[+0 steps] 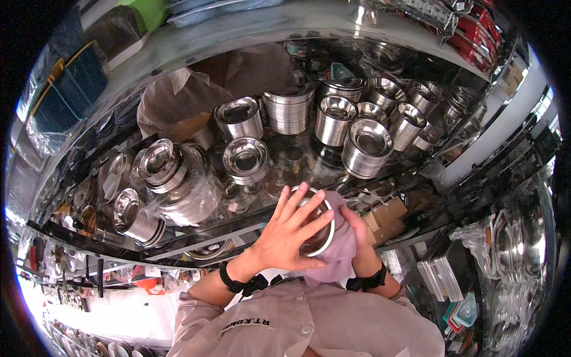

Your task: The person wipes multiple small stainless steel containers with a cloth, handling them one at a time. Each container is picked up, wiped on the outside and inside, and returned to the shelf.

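Note:
A round stainless steel dish (331, 232) is held in front of my chest, its rim facing up and to the left. My left hand (296, 227) lies over its face with the fingers spread, touching it. Behind the dish, my right hand (359, 230) presses a mauve cloth (341, 245) against its outer side; part of this hand is hidden by the cloth. Beyond them on the dark glass shelf stand a small stack of steel bowls (246, 161) and a taller stack of steel dishes (368, 151).
Several more steel stacks (289, 111) stand at the back of the shelf. Plastic-wrapped steelware (189, 196) is at the left. A cardboard box (387, 218) lies right of my hands, and metal trays (440, 279) are lower right. The shelf's front edge (205, 238) runs before me.

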The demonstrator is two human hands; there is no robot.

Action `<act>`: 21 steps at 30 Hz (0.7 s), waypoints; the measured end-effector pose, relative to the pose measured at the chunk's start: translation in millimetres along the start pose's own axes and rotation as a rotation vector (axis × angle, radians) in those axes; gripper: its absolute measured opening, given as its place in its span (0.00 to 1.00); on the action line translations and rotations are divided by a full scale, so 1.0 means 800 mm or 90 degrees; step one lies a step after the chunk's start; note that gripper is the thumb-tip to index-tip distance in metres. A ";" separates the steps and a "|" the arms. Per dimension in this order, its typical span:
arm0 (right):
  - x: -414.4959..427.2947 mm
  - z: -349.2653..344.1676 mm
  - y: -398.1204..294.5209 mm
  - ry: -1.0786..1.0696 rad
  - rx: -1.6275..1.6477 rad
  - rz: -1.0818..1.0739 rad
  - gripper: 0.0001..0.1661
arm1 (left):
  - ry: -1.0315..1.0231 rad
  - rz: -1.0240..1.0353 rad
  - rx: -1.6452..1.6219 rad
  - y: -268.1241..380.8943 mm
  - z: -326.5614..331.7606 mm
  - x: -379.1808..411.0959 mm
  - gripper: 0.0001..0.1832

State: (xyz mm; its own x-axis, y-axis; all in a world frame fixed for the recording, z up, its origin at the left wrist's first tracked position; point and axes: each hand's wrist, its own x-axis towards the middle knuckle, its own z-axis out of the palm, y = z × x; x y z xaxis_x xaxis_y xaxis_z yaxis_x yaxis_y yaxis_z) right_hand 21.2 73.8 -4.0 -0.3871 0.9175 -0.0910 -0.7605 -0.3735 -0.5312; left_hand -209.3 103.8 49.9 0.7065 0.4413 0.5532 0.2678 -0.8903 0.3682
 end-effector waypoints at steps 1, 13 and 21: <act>-0.005 0.007 0.006 0.001 -0.042 -0.025 0.37 | 0.010 -0.006 0.017 -0.002 0.005 0.002 0.52; -0.042 -0.013 0.013 -0.015 -0.355 -0.263 0.49 | 0.144 -0.233 -0.086 0.000 0.062 0.039 0.45; -0.069 -0.066 -0.084 -0.152 -0.301 -0.165 0.62 | 0.156 0.074 -0.139 0.036 0.119 0.080 0.51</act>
State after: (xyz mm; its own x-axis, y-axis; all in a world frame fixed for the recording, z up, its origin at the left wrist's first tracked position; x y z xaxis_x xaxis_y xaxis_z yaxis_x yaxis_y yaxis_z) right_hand 120.9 55.0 -7.6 -0.3685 0.8939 0.2552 -0.5519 0.0106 -0.8339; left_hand -94.1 95.9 24.6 0.5387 0.3764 0.7537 0.0304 -0.9028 0.4291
